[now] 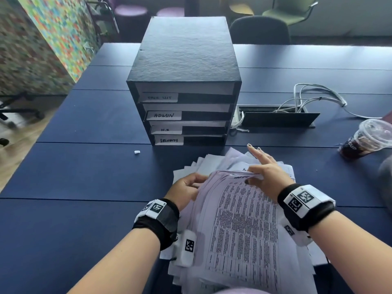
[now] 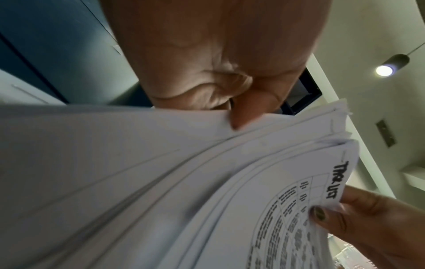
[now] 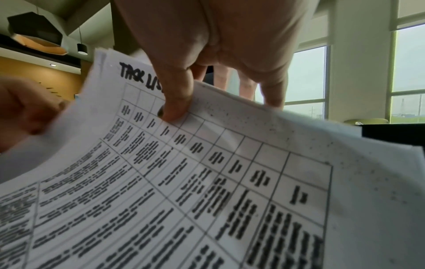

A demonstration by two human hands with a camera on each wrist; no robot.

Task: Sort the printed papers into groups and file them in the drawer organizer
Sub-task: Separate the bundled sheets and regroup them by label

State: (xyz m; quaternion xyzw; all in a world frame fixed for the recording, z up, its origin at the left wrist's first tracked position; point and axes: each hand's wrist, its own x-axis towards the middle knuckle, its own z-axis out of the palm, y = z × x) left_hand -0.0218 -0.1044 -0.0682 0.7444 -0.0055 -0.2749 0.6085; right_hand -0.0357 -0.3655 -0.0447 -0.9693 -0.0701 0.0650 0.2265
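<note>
White printed papers (image 1: pixel 244 225) (top sheet headed "TASK LIST") gripped by left hand (image 1: pixel 186 193) at one edge; right hand (image 1: pixel 268 177) pinches top corner, before drawer organizer (image 1: pixel 184 81).

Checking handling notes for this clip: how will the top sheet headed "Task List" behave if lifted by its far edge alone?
Likely floppy: the top sheet already curves where the right hand pinches it. Probably very light, so it should peel away easily. It may slide, since the stack beneath is fanned and uneven while the left hand grips its side.

Left hand (image 1: pixel 186 188) curled with its thumb pinching, right hand (image 1: pixel 267 175) thumb pinching with fingers (image 1: pixel 257 154) extended
</note>
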